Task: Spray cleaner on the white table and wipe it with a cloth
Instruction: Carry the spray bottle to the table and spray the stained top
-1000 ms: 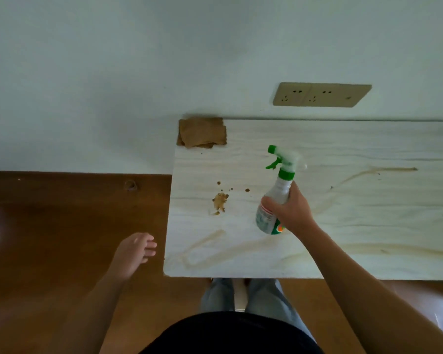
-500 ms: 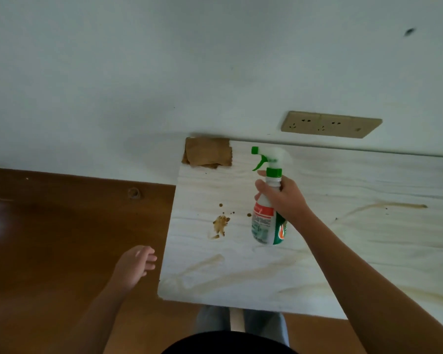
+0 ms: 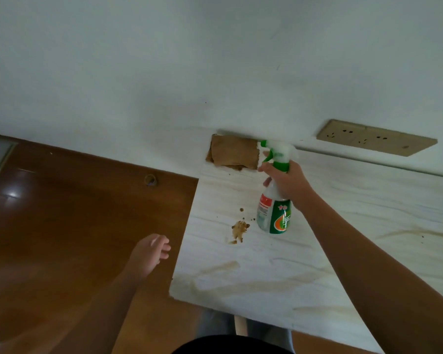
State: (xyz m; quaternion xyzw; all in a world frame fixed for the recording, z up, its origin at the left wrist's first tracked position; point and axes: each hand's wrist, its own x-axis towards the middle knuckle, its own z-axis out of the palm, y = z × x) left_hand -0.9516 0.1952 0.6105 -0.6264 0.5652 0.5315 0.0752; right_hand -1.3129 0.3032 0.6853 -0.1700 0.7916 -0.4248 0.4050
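Since a second ago your right hand (image 3: 288,181) has carried the spray bottle (image 3: 275,200) away from the middle of the tabletop (image 3: 266,272) and toward its far left corner, and the bottle has gone from leaning to nearly upright. Your right hand is closed around the bottle's neck, with one finger curled over the green trigger; whether the trigger is pressed cannot be told. The bottle is white with a green and red label, and its white and green nozzle points left, toward the brown cloth (image 3: 233,154). That cloth lies folded in the far left corner of the tabletop, against the wall, and the nozzle overlaps its right edge from this view. The bottle appears to be held above the surface, though its base may be close to it. Just left of the bottle's base, near the left edge of the tabletop, sits a brown spill (image 3: 239,229) with a few small specks beyond it. Pale brown streaks run along the near edge and out toward the right side of the white, faintly grained surface. Your left hand (image 3: 149,254) hangs off the left edge of the tabletop, over the brown wooden floor (image 3: 74,213), fingers loosely curled and holding nothing. A tan outlet strip (image 3: 376,137) is fixed to the wall past the far edge.
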